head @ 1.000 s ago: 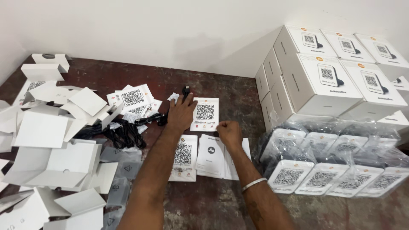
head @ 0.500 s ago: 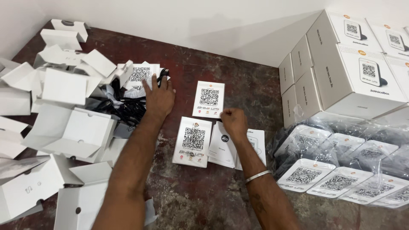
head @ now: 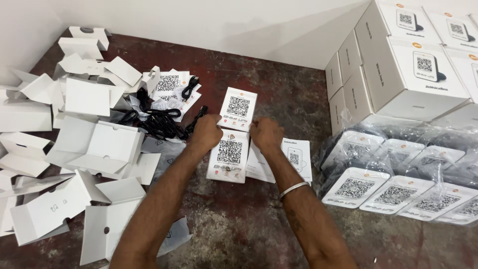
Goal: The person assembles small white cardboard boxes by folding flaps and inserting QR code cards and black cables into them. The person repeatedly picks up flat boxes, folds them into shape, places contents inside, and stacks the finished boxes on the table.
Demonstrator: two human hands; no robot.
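My left hand (head: 206,132) and my right hand (head: 267,134) rest close together on the brown floor, both at the lower edge of a white card with a square code (head: 238,108). A second code card (head: 229,155) lies just below, between my wrists. My left fingers look curled at the upper card's corner; my right fingers curl at its other corner. A folded white leaflet (head: 295,157) lies right of my right wrist, which wears a silver bangle (head: 293,188). A heap of black cables (head: 160,121) sits just left of my left hand.
Opened white cardboard boxes (head: 89,144) are scattered over the left side. Stacked closed white boxes (head: 403,65) stand at the right by the wall. Several plastic-wrapped code devices (head: 393,174) lie in front of them. More code cards (head: 169,84) lie behind the cables.
My left hand has pulled back from the cable heap to the upper code card. My right hand has shifted slightly toward it, so both hands now meet there.
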